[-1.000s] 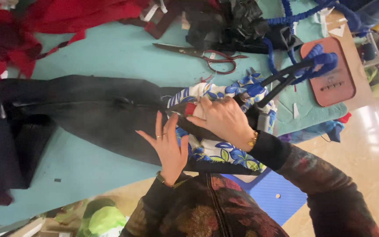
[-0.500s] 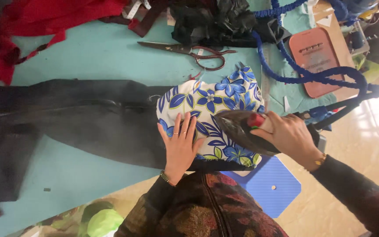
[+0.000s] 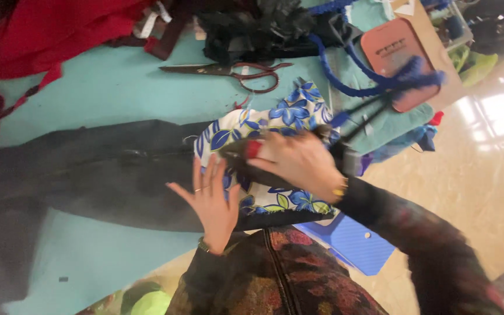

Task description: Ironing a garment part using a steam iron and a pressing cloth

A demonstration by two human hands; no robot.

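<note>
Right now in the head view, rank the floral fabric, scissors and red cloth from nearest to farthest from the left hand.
1. Floral fabric: under the left hand, touching it.
2. Scissors: farther up the table, towards the middle.
3. Red cloth: far top-left corner.

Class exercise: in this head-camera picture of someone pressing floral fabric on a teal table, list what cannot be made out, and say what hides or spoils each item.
- Iron: head view, blurred by motion and mostly covered by the right hand; its shape is unclear.
- Floral fabric: its middle is hidden under both hands.
- Black garment: cut off by the left edge.
- Left hand: fingertips smeared, contact with the cloth uncertain.
- Red cloth: cut off by the top edge.
</note>
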